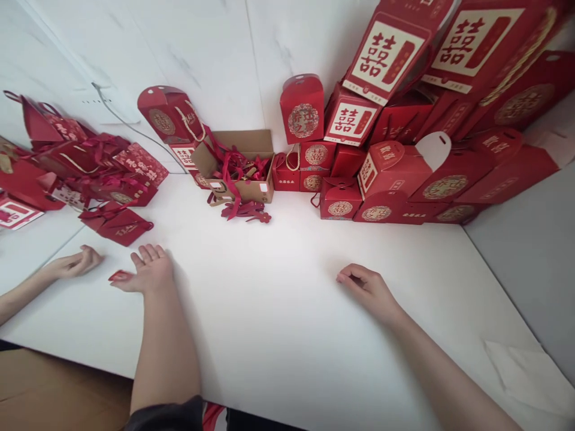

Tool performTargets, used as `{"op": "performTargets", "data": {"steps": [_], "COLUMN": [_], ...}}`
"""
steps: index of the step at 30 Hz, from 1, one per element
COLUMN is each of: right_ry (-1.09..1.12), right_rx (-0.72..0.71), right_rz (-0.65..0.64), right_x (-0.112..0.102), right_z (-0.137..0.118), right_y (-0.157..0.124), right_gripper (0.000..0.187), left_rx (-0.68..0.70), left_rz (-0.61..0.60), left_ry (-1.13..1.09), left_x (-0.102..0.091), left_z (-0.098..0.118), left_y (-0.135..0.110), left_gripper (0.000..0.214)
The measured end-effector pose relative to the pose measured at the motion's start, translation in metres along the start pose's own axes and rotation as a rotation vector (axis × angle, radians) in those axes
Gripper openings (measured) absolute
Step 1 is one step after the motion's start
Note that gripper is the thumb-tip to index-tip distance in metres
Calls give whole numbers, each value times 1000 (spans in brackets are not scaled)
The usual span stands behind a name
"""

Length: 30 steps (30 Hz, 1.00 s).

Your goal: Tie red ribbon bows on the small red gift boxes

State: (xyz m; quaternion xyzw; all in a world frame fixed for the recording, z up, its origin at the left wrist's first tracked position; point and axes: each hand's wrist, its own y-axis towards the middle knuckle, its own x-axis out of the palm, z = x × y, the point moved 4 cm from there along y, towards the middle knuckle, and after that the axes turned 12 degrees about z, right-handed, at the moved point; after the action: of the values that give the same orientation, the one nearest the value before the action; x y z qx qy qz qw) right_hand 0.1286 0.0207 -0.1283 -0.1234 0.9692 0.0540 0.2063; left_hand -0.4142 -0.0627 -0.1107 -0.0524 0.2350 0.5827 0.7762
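My left hand (155,272) rests palm up on the white table, fingers stretched out and thumb to the left. A small red piece (120,276) shows at its thumb; whether it is stuck there or lies just behind, I cannot tell. Above these fingers sits a red gift box (117,224) with dark red ribbon. To the right, my right hand (368,287) lies on its side on the table. Its fingers are curled with thumb and forefinger tips together, and nothing shows in them. Both hands are well apart.
Another person's hand (81,262) lies curled at the left. An open cardboard box (245,190) of dark red ribbons stands by the wall, with loose ribbon (245,211) before it. Red gift boxes (389,206) are stacked at right, more boxes (130,191) at left.
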Motion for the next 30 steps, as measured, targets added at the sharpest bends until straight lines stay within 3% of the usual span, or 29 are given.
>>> {"op": "performTargets", "data": {"steps": [4, 6, 9, 12, 15, 16, 17, 18, 21, 22, 24, 25, 27, 30], "right_ry": [-4, -22, -53, -69, -74, -74, -75, -75, -85, -88, -89, -89, -91, -104], "right_rx": [29, 27, 11, 12, -3, -15, -27, -39, -66, -72, -84, -91, -106, -120], "right_rz": [-16, -15, -5, 0, -3, -4, -4, -4, -6, -8, -13, -13, -8, -2], "right_x": [-2, -3, -4, -5, -6, -6, -7, -7, -8, -8, -8, -7, -7, -5], "right_z": [1, 2, 4, 6, 7, 7, 7, 8, 10, 10, 10, 9, 7, 6], "right_y": [-3, -4, -5, -7, -8, -8, -8, -7, -6, -6, -6, -5, -5, -3], "right_gripper": [31, 32, 32, 30, 30, 30, 30, 30, 31, 31, 31, 31, 32, 33], "left_rx": [-4, 0, 4, 33, 125, 293, 441, 517, 445, 362, 198, 127, 66, 144], "left_rz": [76, 87, 32, -152, -386, -527, -558, -501, -148, -10, 137, 120, 44, -6], "left_ry": [-46, -90, -125, -134, -108, -40, 47, 152, 465, 588, 756, 788, 795, 728], "left_x": [-15, -10, 22, 66, 81, 77, 66, 49, -16, -38, -71, -80, -86, -71], "left_z": [10, 20, 37, 59, 92, 108, 121, 130, 129, 119, 91, 74, 45, 29], "left_y": [1, -4, -24, -66, -120, -139, -153, -161, -157, -150, -138, -134, -131, -141], "left_gripper": [71, 71, 81, 65, 43, 38, 33, 30, 35, 42, 58, 60, 43, 28]}}
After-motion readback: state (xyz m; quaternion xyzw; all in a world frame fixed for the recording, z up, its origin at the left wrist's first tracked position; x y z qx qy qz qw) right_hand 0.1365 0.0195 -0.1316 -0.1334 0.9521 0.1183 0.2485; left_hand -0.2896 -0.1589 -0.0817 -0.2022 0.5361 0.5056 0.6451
